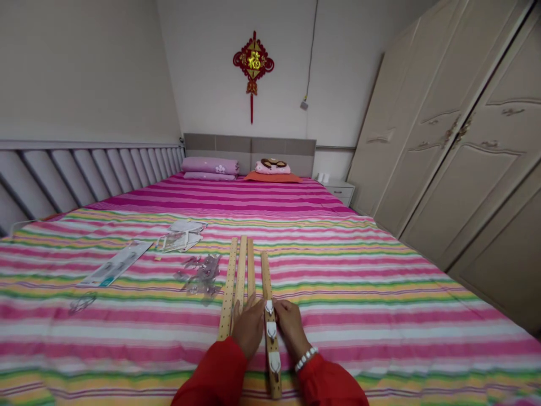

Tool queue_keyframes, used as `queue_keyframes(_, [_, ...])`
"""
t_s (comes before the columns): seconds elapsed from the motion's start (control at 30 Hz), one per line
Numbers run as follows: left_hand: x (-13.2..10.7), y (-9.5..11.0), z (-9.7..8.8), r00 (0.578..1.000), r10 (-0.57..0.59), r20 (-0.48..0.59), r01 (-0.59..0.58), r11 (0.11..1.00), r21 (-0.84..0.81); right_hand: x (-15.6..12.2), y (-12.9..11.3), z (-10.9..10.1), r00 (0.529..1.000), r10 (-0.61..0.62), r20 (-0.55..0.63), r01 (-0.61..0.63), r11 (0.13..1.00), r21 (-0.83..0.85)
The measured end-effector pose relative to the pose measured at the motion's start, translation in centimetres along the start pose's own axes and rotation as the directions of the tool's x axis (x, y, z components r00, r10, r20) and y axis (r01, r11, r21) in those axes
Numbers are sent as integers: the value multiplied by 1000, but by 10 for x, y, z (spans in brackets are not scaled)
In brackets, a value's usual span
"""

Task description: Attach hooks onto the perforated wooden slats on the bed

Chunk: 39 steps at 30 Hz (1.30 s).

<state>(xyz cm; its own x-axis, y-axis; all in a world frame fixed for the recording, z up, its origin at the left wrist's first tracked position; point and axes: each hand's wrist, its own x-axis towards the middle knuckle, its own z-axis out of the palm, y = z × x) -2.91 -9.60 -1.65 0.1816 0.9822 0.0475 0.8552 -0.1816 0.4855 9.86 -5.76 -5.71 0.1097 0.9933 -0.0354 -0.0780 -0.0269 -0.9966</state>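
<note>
as the strip (pixel 266 276) lies between, right hand (pixel 291 322) pinches its far hook (pixel 269 307), left hand (pixel 250 323) unclear in grip

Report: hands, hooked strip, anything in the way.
Left hand and right hand at farthest white hook; grip unclear. Hooked strip bears three hooks. Alongside: three other strips, partly behind left hand.

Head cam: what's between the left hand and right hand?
A wooden strip with three white hooks along it lies between the left hand and the right hand; the head view shows it.
</note>
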Motion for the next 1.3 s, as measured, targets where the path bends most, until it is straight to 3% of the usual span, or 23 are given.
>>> queue_keyframes(0.2, [-18, 2, 1, 998, 32, 45, -30, 998, -54, -13, 1, -7, 1000, 24, 2, -24, 1000, -9])
queue_keyframes(0.33, [-10, -11, -10, 998, 13, 57, -2, 981, -196, -13, 1, -9, 999, 50, 9, -50, 998, 48])
queue_keyframes(0.47, [19, -52, -48, 991, -63, -114, -3, 866, -500, -13, 1, -11, 995, 93, 37, -96, 991, 97])
queue_keyframes(0.6, [57, -105, -100, 915, -212, -343, 6, 858, -514, -12, 0, -11, 988, 142, 62, -149, 980, 133])
queue_keyframes(0.73, [89, -141, -132, 847, -364, -388, 162, 870, -465, -10, 1, -11, 984, 160, 73, -169, 976, 136])
queue_keyframes(0.83, [106, -154, -134, 844, -371, -388, 190, 882, -431, -8, 3, -11, 981, 179, 70, -188, 970, 153])
queue_keyframes(1.07, [123, -165, -121, 853, -376, -363, 204, 879, -432, -7, 3, -11, 976, 197, 89, -210, 962, 173])
queue_keyframes(1.3, [116, -156, -131, 778, -478, -408, 158, 777, -609, -7, 4, -10, 979, 187, 78, -199, 961, 194])
